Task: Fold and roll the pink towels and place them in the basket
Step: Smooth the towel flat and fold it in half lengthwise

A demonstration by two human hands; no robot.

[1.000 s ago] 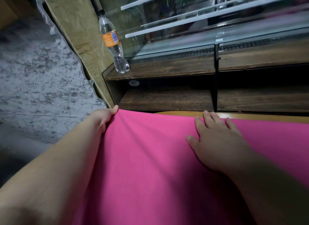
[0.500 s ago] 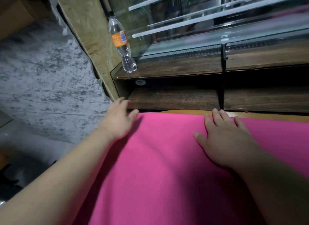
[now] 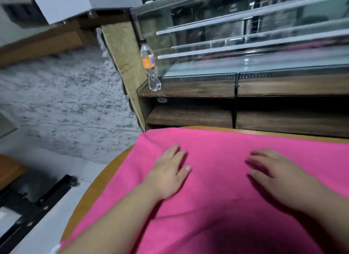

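A pink towel [image 3: 217,178] lies spread flat over a round wooden table [image 3: 98,185], its far edge near the table's back rim. My left hand [image 3: 170,174] rests palm down on the towel left of centre, fingers straight. My right hand [image 3: 273,174] lies flat on the towel to the right, fingers spread. Neither hand grips the cloth. No basket is in view.
A wooden display counter with a glass case [image 3: 245,64] stands right behind the table. A plastic bottle with an orange label [image 3: 150,66] stands on its left corner. Grey floor [image 3: 66,106] lies to the left, and a dark frame [image 3: 34,202] at lower left.
My left hand has left the towel's far left corner and come inward to lie flat on the cloth. My right hand has slid back from the far edge. The view has pulled back.
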